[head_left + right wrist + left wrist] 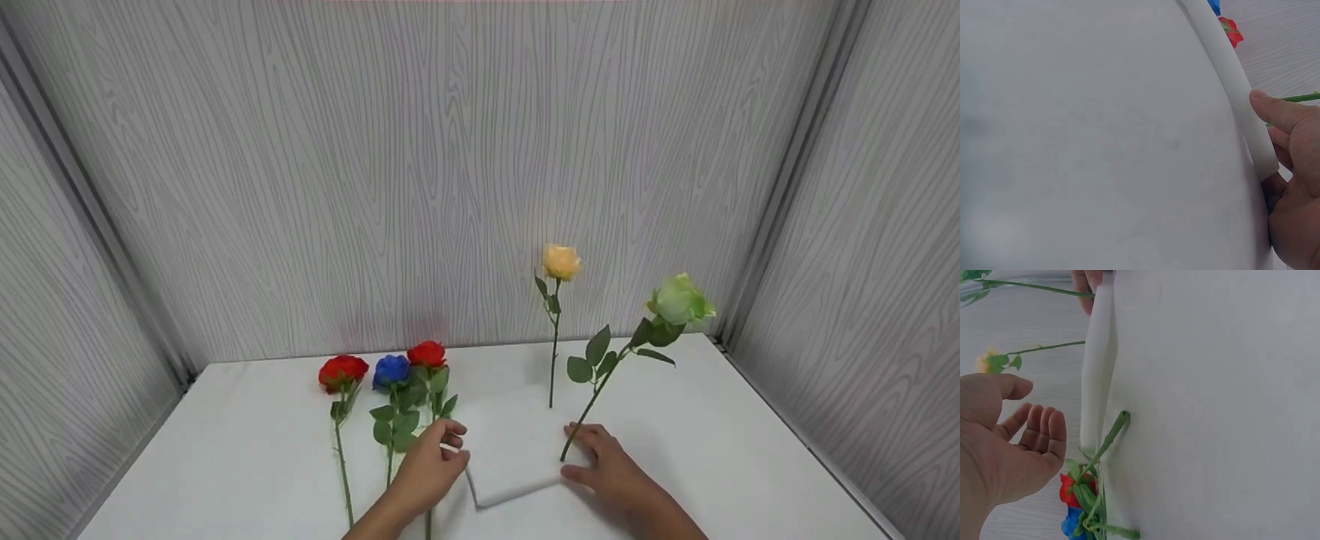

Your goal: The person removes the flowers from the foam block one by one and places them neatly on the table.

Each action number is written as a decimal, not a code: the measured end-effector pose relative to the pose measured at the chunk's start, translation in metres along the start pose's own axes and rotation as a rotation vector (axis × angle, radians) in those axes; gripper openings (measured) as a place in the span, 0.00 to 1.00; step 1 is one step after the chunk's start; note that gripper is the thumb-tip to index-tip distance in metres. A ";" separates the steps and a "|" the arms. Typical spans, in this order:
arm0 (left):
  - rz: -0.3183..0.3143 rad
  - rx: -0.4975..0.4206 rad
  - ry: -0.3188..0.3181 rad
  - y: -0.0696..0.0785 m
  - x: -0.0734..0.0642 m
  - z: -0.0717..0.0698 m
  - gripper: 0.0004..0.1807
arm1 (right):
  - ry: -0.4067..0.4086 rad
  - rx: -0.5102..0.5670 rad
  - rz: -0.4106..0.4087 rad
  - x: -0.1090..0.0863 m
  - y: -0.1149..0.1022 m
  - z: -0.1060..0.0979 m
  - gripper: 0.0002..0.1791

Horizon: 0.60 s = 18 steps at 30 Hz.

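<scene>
A flat white block, foam-like, lies on the table. Two artificial roses stand in it: a yellow rose upright toward the back, and a pale green rose leaning right near the right edge. My right hand grips the block's right side beside the green rose's stem; in the right wrist view its thumb presses on the block's edge and some fingers are partly hidden. Beside the block's left edge, my left hand hovers with loosely curled fingers and holds nothing, as the left wrist view also shows.
Left of the block lie a red rose, a blue rose and another red rose, stems toward me. The nearer stems pass close to my left forearm. Wood-grain panels enclose the white table at the back and sides.
</scene>
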<state>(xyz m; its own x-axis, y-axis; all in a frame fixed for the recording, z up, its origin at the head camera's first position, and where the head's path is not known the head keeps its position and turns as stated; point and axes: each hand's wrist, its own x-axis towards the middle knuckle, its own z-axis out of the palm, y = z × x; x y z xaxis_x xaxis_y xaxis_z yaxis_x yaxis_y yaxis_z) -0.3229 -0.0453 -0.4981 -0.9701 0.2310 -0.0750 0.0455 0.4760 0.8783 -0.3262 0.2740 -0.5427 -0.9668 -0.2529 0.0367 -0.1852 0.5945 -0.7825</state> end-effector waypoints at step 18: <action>0.078 -0.134 -0.047 0.025 0.024 0.075 0.19 | 0.062 -0.049 -0.014 -0.002 0.000 0.003 0.37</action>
<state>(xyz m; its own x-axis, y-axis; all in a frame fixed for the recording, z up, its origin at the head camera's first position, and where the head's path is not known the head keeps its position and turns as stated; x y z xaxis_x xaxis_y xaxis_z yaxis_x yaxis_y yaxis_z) -0.3270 0.0359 -0.5134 -0.9525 0.3037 -0.0230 0.0851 0.3378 0.9373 -0.3237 0.2725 -0.5444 -0.9728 -0.2146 0.0875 -0.2060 0.6281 -0.7503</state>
